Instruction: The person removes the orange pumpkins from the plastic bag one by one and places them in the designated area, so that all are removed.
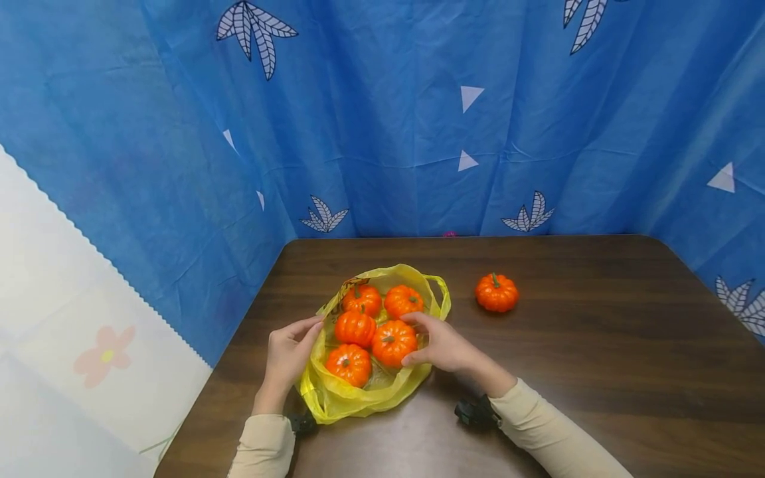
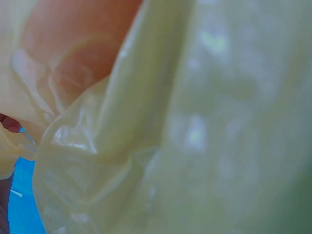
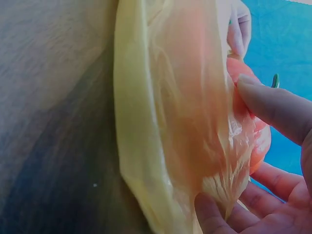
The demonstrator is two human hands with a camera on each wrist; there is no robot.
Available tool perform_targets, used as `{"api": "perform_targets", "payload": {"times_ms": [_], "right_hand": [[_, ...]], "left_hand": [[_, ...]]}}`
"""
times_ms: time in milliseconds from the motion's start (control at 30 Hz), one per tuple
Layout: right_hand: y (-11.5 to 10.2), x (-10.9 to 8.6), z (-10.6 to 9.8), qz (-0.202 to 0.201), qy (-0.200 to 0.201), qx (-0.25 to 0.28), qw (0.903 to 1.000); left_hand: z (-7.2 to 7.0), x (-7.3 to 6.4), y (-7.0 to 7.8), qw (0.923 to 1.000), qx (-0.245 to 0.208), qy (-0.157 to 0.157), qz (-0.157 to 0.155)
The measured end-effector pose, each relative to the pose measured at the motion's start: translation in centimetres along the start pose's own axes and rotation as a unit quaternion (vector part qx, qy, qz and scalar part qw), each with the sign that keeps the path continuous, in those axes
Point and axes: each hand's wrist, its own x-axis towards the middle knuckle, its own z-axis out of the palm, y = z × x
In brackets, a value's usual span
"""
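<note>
A yellow plastic bag (image 1: pixel 343 401) lies wide open on the table, several small orange pumpkins inside it. At its left rim, my left hand (image 1: pixel 289 352) pinches the plastic between thumb and fingers. My right hand (image 1: pixel 442 344) reaches over the right rim, thumb and fingers curved around the right side of one pumpkin (image 1: pixel 394 343). In the right wrist view that pumpkin (image 3: pixel 261 146) shows beside the thumb, and the bag's thin wall (image 3: pixel 185 122) hangs between fingers and camera. The left wrist view is mostly filled by blurred bag plastic (image 2: pixel 204 122), with the left hand hidden.
Another pumpkin (image 1: pixel 497 293) sits on the brown wooden table (image 1: pixel 597 345), right of the bag. Behind the table hangs a blue curtain (image 1: pixel 382 119) with leaf prints. A white cloth (image 1: pixel 72 285) hangs at the left. Black wrist devices (image 1: pixel 475 410) are below the sleeves.
</note>
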Motion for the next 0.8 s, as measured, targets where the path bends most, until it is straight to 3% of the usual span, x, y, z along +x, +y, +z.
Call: {"api": "perform_targets", "payload": {"times_ms": [800], "right_hand": [[-2.2,-1.1,-3.1,-0.03,-0.011,0.06,0.9977]], "left_hand": [[-0.2,0.0,-0.2,0.9999,-0.003,-0.01,-0.002]]}}
